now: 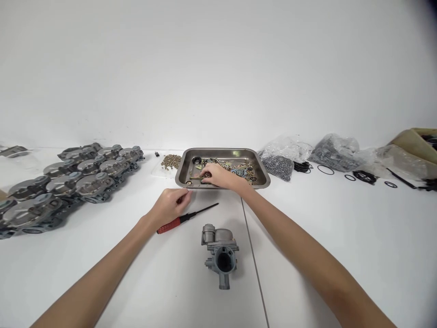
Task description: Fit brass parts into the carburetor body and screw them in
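Note:
My right hand [215, 175] reaches into a metal tray [261, 180] of several small brass and steel parts, fingers curled down onto them; what they grip is hidden. My left hand [170, 205] hovers just in front of the tray's near left corner, fingers pinched together on something too small to name. Under it lies a screwdriver [186, 218] with a red handle and black shaft. A grey carburetor body [220, 255] stands on the white table, nearer to me, untouched.
Rows of several grey carburetors [68, 182] fill the left side. A pile of small brass screws [170, 160] sits left of the tray. Plastic bags of dark parts [283, 159] and black O-rings [326, 170] lie to the right, with a cardboard box [419, 141] at far right.

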`<state>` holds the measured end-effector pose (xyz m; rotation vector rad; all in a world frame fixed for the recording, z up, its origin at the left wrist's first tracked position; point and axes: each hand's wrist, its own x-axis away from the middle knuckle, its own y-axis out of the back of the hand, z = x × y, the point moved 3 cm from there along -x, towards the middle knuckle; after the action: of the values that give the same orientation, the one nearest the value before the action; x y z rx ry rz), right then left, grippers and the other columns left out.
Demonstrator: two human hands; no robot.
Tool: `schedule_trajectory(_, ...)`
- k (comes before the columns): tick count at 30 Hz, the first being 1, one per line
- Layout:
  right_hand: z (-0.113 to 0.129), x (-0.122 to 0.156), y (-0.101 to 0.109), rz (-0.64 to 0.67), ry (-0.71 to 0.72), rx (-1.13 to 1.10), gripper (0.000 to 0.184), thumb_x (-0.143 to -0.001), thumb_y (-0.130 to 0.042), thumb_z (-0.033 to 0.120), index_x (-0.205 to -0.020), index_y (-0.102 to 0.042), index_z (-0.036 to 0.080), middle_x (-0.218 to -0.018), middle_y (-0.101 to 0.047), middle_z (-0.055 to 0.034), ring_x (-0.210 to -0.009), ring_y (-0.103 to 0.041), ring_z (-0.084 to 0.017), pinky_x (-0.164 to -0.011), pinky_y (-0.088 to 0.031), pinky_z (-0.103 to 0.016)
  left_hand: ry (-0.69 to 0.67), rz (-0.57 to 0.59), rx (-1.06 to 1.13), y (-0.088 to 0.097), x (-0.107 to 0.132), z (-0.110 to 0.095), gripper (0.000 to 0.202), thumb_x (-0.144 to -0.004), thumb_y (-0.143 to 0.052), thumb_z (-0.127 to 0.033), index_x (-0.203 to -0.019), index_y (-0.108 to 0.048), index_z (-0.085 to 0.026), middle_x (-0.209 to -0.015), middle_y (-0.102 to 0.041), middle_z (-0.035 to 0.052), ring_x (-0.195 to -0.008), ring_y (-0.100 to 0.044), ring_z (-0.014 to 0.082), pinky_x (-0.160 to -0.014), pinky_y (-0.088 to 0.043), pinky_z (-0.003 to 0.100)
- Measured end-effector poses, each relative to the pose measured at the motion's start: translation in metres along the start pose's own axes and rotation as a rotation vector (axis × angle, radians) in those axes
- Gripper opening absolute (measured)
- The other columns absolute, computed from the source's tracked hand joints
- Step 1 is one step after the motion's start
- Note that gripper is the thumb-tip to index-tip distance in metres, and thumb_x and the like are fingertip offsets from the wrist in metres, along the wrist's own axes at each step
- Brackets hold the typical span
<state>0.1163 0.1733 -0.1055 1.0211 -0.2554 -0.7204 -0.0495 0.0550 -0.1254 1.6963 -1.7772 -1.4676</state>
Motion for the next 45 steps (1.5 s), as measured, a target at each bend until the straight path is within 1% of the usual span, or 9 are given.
schedule_trajectory(7,-0.002,-0.001,-0.002,0.091,-0.085,-0.015,0.013,-0.084,-0.061,0.012,-0.086,-0.074,0.016,-0.092,-0.073,-0.0057,-0.08,-0.064,-0.015,-0.068,-0.045,-0.023,0.013,0.016,0.005,0.0,0.001,0.0,0.039,-0.095,-0.041,-0.032,-0.06,-0.048,-0.015,-0.051,-0.039,-0.0044,-0.05,-0.028,0.004,-0.054,-0.026,0.02)
schedule_trajectory(13,-0.001,-0.001,0.001,0.086,-0.111,0.098,0.008,-0.077,-0.065,0.011,-0.071,-0.067,0.015,-0.085,-0.071,-0.0104,-0.084,-0.062,-0.023,-0.07,-0.043,-0.029,-0.018,-0.047,0.004,0.004,0.001,0.0,0.036,-0.094,-0.044,-0.032,-0.063,-0.053,-0.014,-0.053,-0.044,-0.0038,-0.049,-0.031,0.004,-0.052,-0.028,0.019)
schedule_trajectory(19,0.004,0.005,0.012,0.014,-0.038,0.105,0.012,-0.079,-0.057,0.006,-0.078,-0.064,0.015,-0.089,-0.07,-0.0087,-0.087,-0.06,-0.02,-0.071,-0.041,-0.028,-0.015,-0.119,0.032,0.008,-0.002,-0.004,0.014,-0.092,-0.051,-0.025,-0.091,-0.062,-0.017,-0.071,-0.06,-0.0023,-0.056,-0.044,0.0037,-0.056,-0.037,0.016)
schedule_trajectory(23,0.024,0.005,0.024,-0.094,0.067,-0.074,0.012,-0.079,-0.056,0.007,-0.082,-0.064,0.015,-0.08,-0.068,-0.004,-0.074,-0.059,-0.014,-0.065,-0.043,-0.024,-0.059,-0.247,0.025,0.015,-0.005,-0.011,0.014,-0.09,-0.055,-0.022,-0.103,-0.059,-0.018,-0.086,-0.057,0.0003,-0.06,-0.046,0.0035,-0.058,-0.04,0.017)
schedule_trajectory(28,0.063,0.011,0.033,-0.157,0.2,-0.33,0.021,-0.074,-0.059,0.006,-0.092,-0.063,0.016,-0.087,-0.068,-0.0037,-0.08,-0.062,-0.013,-0.071,-0.049,-0.024,-0.025,-0.346,0.174,0.02,-0.006,-0.016,0.026,-0.087,-0.062,-0.023,-0.112,-0.056,-0.02,-0.102,-0.055,0.0042,-0.059,-0.048,0.0018,-0.054,-0.044,0.017)
schedule_trajectory(33,0.08,0.018,0.03,-0.051,0.219,-0.43,0.017,-0.075,-0.063,0.011,-0.091,-0.063,0.015,-0.081,-0.07,-0.0035,-0.077,-0.065,-0.014,-0.069,-0.05,-0.024,0.157,-0.329,0.498,0.016,-0.004,-0.011,0.027,-0.083,-0.068,-0.029,-0.106,-0.057,-0.02,-0.08,-0.056,-0.0015,-0.053,-0.052,0.0038,-0.048,-0.044,0.017)
schedule_trajectory(41,0.065,0.015,0.031,0.066,0.167,-0.659,0.028,-0.073,-0.073,0.023,-0.098,-0.065,0.014,-0.09,-0.073,-0.0059,-0.082,-0.069,-0.016,-0.071,-0.053,-0.025,0.216,-0.297,0.737,0.017,-0.01,-0.022,0.028,-0.077,-0.074,-0.03,-0.097,-0.059,-0.016,-0.08,-0.063,0.0007,-0.045,-0.057,0.0085,-0.039,-0.046,0.022)
schedule_trajectory(43,0.05,0.015,0.042,0.038,0.143,-0.559,0.021,-0.079,-0.07,0.026,-0.097,-0.067,0.015,-0.091,-0.073,-0.006,-0.083,-0.068,-0.016,-0.072,-0.052,-0.025,0.243,-0.302,0.744,0.017,-0.011,-0.021,0.029,-0.076,-0.075,-0.031,-0.095,-0.06,-0.015,-0.078,-0.062,0.0002,-0.044,-0.056,0.008,-0.038,-0.045,0.022)
schedule_trajectory(45,0.024,0.017,0.059,-0.096,0.043,-0.351,0.015,-0.082,-0.066,0.025,-0.093,-0.069,0.015,-0.093,-0.073,-0.0075,-0.083,-0.066,-0.016,-0.071,-0.05,-0.027,0.265,-0.311,0.743,0.016,-0.01,-0.018,0.029,-0.075,-0.076,-0.031,-0.093,-0.061,-0.014,-0.075,-0.06,-0.0009,-0.043,-0.055,0.0073,-0.039,-0.044,0.022)
